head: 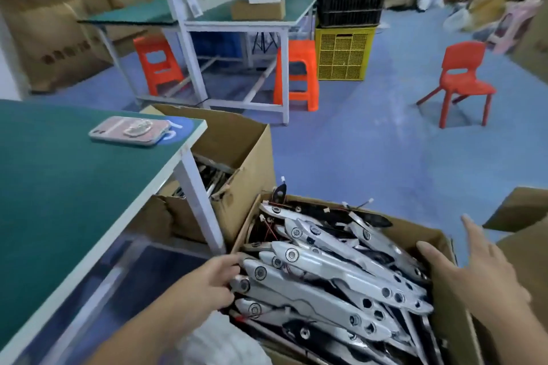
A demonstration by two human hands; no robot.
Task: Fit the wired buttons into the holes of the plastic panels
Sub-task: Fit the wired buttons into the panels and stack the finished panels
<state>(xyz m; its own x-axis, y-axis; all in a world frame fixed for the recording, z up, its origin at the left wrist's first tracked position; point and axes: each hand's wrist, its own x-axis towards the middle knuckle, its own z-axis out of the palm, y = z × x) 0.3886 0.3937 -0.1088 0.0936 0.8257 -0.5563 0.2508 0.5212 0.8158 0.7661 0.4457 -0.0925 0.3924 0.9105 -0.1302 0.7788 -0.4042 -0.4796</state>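
A cardboard box (436,237) on the floor holds several long silver plastic panels (326,272), many with round buttons fitted and thin red and black wires trailing. My left hand (213,278) reaches to the box's left edge, its fingers touching the ends of the panels there; whether it grips one is unclear. My right hand (480,270) hovers over the box's right wall with fingers spread and straight, holding nothing.
A green-topped table (59,175) stands at left with a phone (130,130) on it. A second open cardboard box (237,157) sits behind its leg. Farther off are a workbench (237,21), orange stools (296,77), a red chair (462,83) and stacked crates (344,50).
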